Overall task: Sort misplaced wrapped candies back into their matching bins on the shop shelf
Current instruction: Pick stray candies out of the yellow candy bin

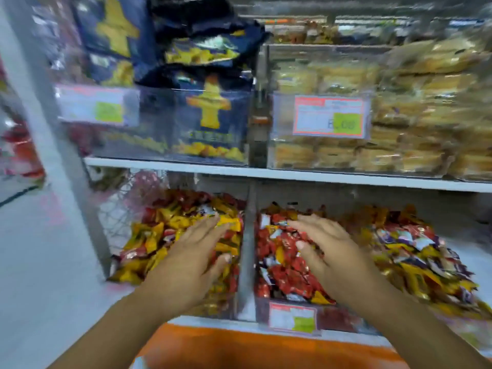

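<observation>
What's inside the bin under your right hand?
Mostly red wrapped candies, with a few yellow strays mixed in. The right hand covers the pieces beneath it, and deeper layers are hidden.

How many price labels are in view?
3 price labels: one on the upper left bin, one on the upper right bin, one on the front of the lower bin. Others may be hidden.

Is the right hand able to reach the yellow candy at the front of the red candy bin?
Probably yes. The right hand is open above the red candy bin, and the yellow candy lies on top near its wrist; nothing covers it.
</observation>
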Demonstrator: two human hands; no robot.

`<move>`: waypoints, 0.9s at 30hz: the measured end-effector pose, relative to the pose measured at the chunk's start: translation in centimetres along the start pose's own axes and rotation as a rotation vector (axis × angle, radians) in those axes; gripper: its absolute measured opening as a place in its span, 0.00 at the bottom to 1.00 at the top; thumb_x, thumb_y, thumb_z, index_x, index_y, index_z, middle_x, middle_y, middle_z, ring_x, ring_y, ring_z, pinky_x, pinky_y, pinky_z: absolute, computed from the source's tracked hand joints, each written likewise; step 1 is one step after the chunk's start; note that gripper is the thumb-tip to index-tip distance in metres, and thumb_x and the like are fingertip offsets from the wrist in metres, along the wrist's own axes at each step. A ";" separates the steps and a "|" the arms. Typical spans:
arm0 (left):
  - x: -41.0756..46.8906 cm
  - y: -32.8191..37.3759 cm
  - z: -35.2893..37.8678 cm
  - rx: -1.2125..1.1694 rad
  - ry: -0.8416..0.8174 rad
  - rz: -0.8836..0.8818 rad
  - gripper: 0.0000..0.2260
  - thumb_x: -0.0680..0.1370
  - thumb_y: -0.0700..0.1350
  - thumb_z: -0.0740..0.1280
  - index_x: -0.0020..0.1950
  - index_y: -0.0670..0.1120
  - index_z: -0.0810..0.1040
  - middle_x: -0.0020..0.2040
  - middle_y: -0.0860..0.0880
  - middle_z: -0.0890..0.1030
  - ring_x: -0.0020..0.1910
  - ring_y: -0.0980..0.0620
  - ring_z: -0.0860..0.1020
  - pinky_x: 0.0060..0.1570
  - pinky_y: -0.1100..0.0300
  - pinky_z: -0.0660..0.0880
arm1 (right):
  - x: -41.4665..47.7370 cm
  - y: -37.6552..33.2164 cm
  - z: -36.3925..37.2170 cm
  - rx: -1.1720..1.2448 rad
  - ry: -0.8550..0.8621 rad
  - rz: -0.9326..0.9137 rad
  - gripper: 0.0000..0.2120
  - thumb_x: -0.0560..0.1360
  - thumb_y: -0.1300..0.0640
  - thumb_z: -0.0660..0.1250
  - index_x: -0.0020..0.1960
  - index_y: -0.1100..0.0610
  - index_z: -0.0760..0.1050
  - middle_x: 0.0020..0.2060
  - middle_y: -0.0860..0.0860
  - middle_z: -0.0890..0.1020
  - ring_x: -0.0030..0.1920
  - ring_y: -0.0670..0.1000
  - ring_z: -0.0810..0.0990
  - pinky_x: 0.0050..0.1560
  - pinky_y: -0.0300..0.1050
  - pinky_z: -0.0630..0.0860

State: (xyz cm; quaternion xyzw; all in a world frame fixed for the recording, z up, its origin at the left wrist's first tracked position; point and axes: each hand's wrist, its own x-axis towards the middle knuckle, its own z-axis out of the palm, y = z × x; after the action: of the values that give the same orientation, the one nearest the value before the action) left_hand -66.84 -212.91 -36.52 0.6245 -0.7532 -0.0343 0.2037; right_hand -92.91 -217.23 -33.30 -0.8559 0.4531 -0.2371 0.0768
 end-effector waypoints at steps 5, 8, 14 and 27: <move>-5.6 -7.2 -1.3 -0.022 0.055 -0.149 0.34 0.73 0.68 0.45 0.77 0.55 0.59 0.75 0.60 0.54 0.76 0.57 0.51 0.75 0.57 0.52 | 3.8 -6.7 5.9 0.048 -0.168 -0.149 0.19 0.83 0.50 0.53 0.73 0.41 0.63 0.72 0.41 0.63 0.74 0.43 0.55 0.73 0.37 0.49; -7.4 -10.0 -1.5 -0.015 0.050 -0.168 0.32 0.74 0.67 0.45 0.77 0.58 0.57 0.75 0.62 0.52 0.76 0.58 0.49 0.75 0.61 0.47 | 6.0 -8.9 8.3 -0.039 -0.186 -0.172 0.18 0.83 0.49 0.53 0.72 0.41 0.64 0.72 0.39 0.65 0.76 0.45 0.53 0.77 0.45 0.45; -9.5 -12.8 -1.5 -0.044 0.102 -0.210 0.31 0.75 0.65 0.47 0.75 0.54 0.64 0.76 0.57 0.59 0.76 0.59 0.52 0.72 0.63 0.51 | 10.5 -12.6 10.3 0.066 -0.157 -0.227 0.14 0.80 0.54 0.61 0.64 0.47 0.76 0.62 0.42 0.77 0.66 0.43 0.69 0.65 0.33 0.59; -10.0 -13.2 -1.4 -0.064 0.116 -0.272 0.31 0.75 0.65 0.46 0.75 0.57 0.63 0.76 0.60 0.59 0.73 0.65 0.49 0.71 0.59 0.55 | 13.9 -15.4 16.7 -0.264 -0.318 -0.314 0.29 0.79 0.56 0.60 0.77 0.47 0.55 0.70 0.43 0.62 0.67 0.50 0.57 0.65 0.47 0.60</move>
State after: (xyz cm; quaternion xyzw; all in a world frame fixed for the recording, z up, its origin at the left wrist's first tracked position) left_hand -52.71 -205.91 -41.92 0.7150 -0.6470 -0.0495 0.2602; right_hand -66.93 -221.01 -37.94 -0.9449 0.3238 -0.0474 -0.0031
